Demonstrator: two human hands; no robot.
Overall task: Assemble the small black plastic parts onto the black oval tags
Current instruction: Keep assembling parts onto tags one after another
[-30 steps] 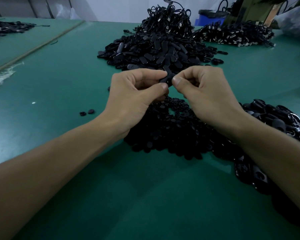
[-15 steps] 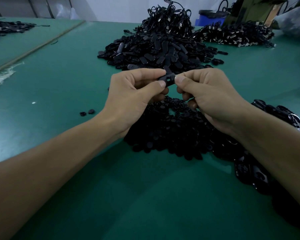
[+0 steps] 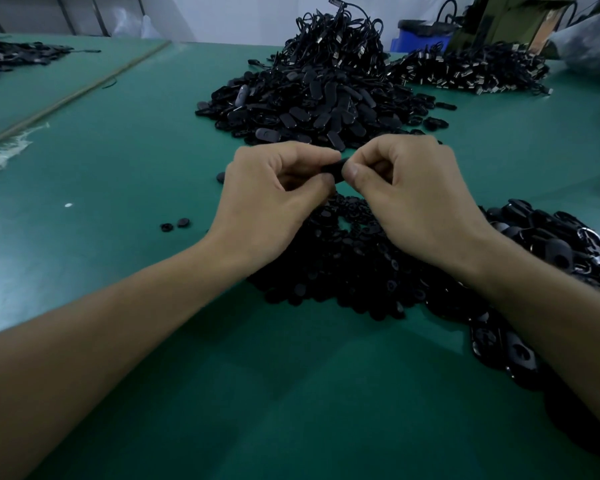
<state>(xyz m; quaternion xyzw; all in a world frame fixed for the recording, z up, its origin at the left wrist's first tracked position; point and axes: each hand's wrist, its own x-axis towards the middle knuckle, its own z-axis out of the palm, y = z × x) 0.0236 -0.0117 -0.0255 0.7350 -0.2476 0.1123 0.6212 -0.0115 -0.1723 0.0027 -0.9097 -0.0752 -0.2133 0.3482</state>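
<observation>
Since half a second ago we have drawn the two hands closer together and a little lower, and the tag that showed plainly between them is now mostly covered.

In the head view our left hand (image 3: 274, 202) and right hand (image 3: 416, 199) meet above the middle of the worktop (image 3: 118, 168). Both have their fingers (image 3: 312, 155) curled, pinching one black oval tag (image 3: 331, 169) from either end. Only a dark sliver of it shows between the thumbs. Whether a small part already sits in it we cannot tell, because the fingers hide it. We judge this to be the pressing-in step on a single tag.

Under the hands lies a heap of small black parts (image 3: 354, 271), and two stray parts (image 3: 174, 224) lie apart to its left. Toward the far edge stands a big pile of oval tags (image 3: 309, 105), with a mound of black cords (image 3: 340, 39) behind it. At the right edge a smaller spread of tags (image 3: 551, 237) runs toward us. These may be the finished ones, though that is a guess. With so large a far pile waiting, most of the job looks to be ahead of us.
</observation>
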